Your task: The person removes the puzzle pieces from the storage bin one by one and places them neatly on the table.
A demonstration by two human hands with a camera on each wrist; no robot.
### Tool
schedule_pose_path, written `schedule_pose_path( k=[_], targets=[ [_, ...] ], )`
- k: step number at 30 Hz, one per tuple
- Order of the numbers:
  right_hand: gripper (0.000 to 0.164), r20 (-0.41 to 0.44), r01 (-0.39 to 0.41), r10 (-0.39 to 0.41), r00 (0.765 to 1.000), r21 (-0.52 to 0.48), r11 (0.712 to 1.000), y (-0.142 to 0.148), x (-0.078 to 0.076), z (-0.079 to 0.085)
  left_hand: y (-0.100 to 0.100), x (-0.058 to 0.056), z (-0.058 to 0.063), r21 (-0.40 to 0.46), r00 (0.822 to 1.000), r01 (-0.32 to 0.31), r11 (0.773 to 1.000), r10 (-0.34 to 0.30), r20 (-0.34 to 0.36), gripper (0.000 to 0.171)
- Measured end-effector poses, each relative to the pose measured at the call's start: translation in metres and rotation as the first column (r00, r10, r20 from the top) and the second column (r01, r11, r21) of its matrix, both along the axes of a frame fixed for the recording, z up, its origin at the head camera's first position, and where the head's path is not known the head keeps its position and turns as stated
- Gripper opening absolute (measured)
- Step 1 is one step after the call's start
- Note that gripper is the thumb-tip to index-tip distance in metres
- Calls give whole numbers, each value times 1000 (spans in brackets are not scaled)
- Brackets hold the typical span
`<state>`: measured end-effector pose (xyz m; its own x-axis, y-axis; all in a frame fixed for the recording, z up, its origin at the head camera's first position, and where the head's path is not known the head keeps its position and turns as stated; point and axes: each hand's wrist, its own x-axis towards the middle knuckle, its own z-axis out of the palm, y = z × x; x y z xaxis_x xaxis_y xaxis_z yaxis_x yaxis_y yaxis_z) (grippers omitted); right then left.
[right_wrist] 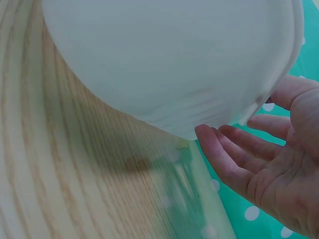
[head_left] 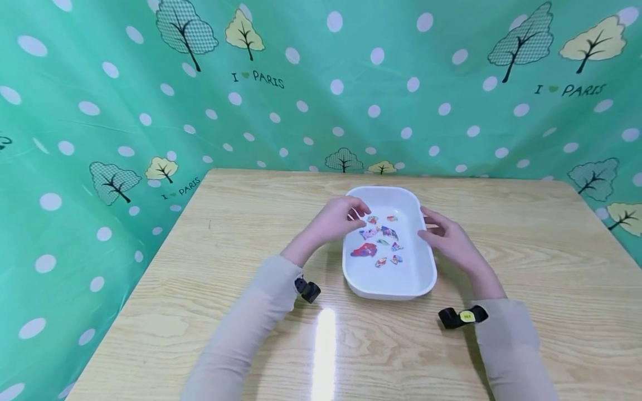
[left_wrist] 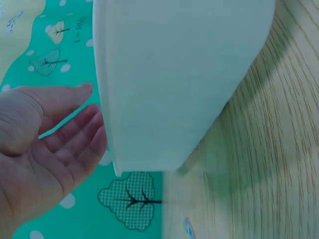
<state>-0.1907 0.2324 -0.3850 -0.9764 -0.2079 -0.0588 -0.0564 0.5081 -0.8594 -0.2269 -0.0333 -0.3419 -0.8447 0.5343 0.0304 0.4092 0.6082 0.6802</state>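
Note:
A white plastic tub (head_left: 390, 285) stands on the wooden table, its rounded corners facing me. Small colourful cut-out pieces (head_left: 382, 242), several of them, lie scattered over its floor; the largest is a red and purple one (head_left: 364, 250) at the left. My left hand (head_left: 341, 219) reaches over the tub's left rim, fingers loosely bent, thumb apart from the fingertips and nothing visible between them. On the opposite side my right hand (head_left: 448, 238) holds the tub's right rim. Its thumb hooks over the edge while the fingertips (right_wrist: 203, 130) rest against the outer wall.
A small shiny scrap (left_wrist: 188, 227) lies on the table beyond the tub. Behind the table hangs a green curtain (head_left: 306, 111) with white dots and printed trees. Black straps with small cameras (head_left: 307, 289) sit on both wrists, and light glares on the tabletop (head_left: 150, 328) near the front.

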Motion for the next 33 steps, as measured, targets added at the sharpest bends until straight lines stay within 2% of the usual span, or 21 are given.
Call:
schedule_pose_path(
  k=[5, 10, 13, 18, 24, 28, 33],
  targets=[
    [62, 7, 6, -6, 1000, 11, 1000, -1, 1, 1, 12, -2, -3, -62, 994, 110, 992, -109, 14, 26],
    [63, 17, 12, -12, 1000, 13, 1000, -1, 0, 2, 24, -6, -10, -180, 982, 184, 966, -187, 0, 26],
    [63, 21, 13, -14, 1000, 14, 1000, 0, 0, 1, 30, -7, -14, -258, 978, 203, 945, -208, 6, 24],
    [63, 10, 6, -6, 1000, 3, 1000, 0, 0, 1, 36, -9, -18, -379, 968, 242, 893, -248, 34, 22],
    [63, -3, 3, -3, 1000, 5, 1000, 0, -1, 1, 41, -8, -15, -472, 961, 271, 839, -264, 83, 20],
    [62, -1, -2, 2, 1000, 0, 1000, 1, -1, 1, 44, -5, -15, -527, 967, 254, 811, -233, 107, 19],
    [63, 0, -12, 12, 1000, -14, 1000, 1, 1, 1, 47, -1, -16, -588, 974, 224, 777, -205, 99, 20]
  ],
)
